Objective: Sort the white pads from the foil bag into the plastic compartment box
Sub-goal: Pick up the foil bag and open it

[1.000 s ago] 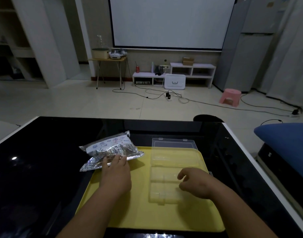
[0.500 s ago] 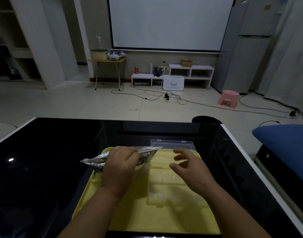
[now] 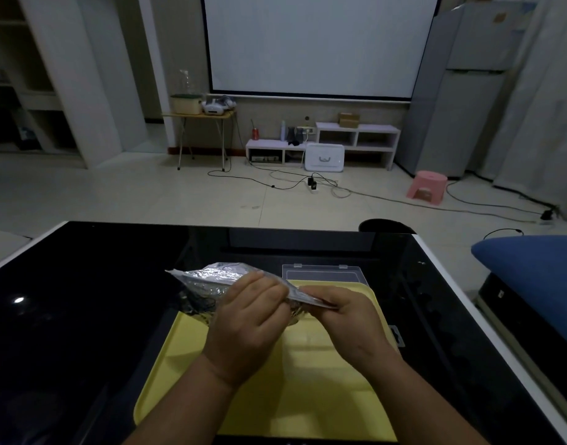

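A crinkled silver foil bag [image 3: 208,281] is lifted above the far left corner of the yellow tray [image 3: 179,364]. My left hand [image 3: 247,326] grips the bag's middle, fingers curled over its top edge. My right hand [image 3: 349,319] pinches the bag's right end. The clear plastic compartment box [image 3: 320,351] lies open on the tray under my hands, its lid [image 3: 322,273] folded back past the tray's far edge. No white pads are visible.
The tray sits on a glossy black table [image 3: 83,316] with a white rim. A blue cushion [image 3: 539,271] lies to the right of the table. Beyond the far edge are a tiled floor, cables and a pink stool [image 3: 426,187].
My left hand lifted the foil bag off the table and tray corner. My right hand left the box, rose and took hold of the bag's right end.
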Motion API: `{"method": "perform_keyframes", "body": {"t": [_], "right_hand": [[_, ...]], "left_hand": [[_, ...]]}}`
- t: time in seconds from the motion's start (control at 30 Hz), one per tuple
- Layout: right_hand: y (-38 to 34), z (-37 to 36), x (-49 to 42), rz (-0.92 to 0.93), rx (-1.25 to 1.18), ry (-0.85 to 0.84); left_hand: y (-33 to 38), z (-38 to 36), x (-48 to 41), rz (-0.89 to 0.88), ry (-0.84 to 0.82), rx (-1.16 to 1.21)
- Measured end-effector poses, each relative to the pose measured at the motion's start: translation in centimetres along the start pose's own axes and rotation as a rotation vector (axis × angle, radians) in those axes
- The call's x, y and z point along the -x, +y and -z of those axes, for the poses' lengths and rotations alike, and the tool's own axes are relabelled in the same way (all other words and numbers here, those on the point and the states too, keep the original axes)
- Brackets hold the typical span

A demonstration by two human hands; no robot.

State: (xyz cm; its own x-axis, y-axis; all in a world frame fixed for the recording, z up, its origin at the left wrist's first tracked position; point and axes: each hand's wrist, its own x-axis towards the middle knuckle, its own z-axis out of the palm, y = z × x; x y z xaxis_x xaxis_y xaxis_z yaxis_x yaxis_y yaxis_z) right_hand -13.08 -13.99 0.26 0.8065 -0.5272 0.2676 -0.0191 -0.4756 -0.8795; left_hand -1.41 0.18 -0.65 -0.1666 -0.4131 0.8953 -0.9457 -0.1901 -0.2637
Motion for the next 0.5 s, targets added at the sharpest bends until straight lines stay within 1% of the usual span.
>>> {"method": "perform_keyframes", "body": {"t": [0.13, 0.2, 0.27, 0.33, 0.4, 0.5], "right_hand": [[0.1, -0.3, 0.0, -0.034, -0.146, 0.102], [0.0, -0.2, -0.1, -0.075, -0.245, 0.153], [-0.1, 0.1, -0.3, -0.113, -0.326, 0.202], [-0.1, 0.7, -0.5, -0.128, -0.326, 0.245], [0.1, 1.4, -0.7, -0.162, -0.314, 0.281], [0.3, 2.7, -0.9, -0.208, -0.313, 0.33]], "left_hand": [[0.3, 0.1, -0.3, 0.002, -0.024, -0.083], [0.3, 0.1, -0.3, 0.071, -0.02, -0.13], [-0.1, 0.3, -0.3, 0.177, 0.005, -0.132], [-0.5, 0.7, -0.5, 0.324, 0.014, -0.082], [-0.9, 1.1, -0.7, 0.528, -0.022, 0.039], [-1.8, 1.5, -1.0, 1.022, -0.167, 0.339]]}}
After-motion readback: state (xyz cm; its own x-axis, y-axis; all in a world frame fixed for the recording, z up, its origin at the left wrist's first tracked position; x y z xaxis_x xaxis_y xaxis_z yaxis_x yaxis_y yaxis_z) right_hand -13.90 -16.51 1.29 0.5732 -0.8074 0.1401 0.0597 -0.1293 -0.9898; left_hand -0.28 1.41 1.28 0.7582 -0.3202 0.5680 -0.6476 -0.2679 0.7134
